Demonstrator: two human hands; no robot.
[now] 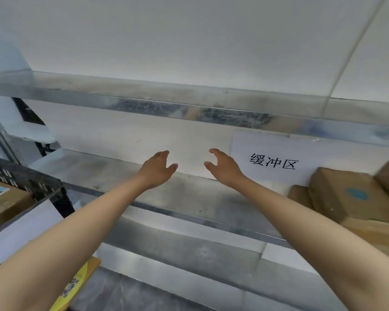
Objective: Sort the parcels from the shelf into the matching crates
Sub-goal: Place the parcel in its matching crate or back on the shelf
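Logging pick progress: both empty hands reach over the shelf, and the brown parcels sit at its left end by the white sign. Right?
No: head view shows the brown parcels at the right end of the shelf, by the white sign. The left hand and right hand are empty.

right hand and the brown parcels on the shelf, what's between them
In the head view nothing stands between the right hand and the parcels: that stretch of shelf is bare metal, with only a white sign on the wall behind it.
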